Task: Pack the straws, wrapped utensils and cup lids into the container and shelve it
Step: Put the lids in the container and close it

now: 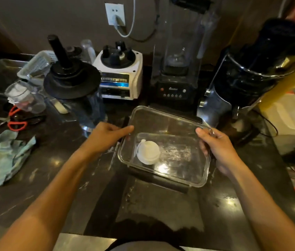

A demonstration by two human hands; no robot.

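A clear square container (pixel 163 178) sits on the dark counter in front of me. Inside it lie white cup lids (pixel 148 152) at the left and something clear and crinkly, perhaps wrapped utensils (pixel 176 153), beside them. My left hand (pixel 105 135) grips the container's left rim, thumb pointing along the edge. My right hand (pixel 215 147) holds the right rim, thumb over the top and fingers curled down the outer wall. A dark lid with black clasps (pixel 168 184) lies under the container.
Blenders (pixel 119 77) and a juicer (pixel 248 84) line the back wall. A blender jug with a black lid (pixel 72 78), clear cups (pixel 25 98), red-handled scissors (pixel 14 120) and a teal cloth (pixel 1 156) sit at the left. The counter's front edge (pixel 88 240) is near me.
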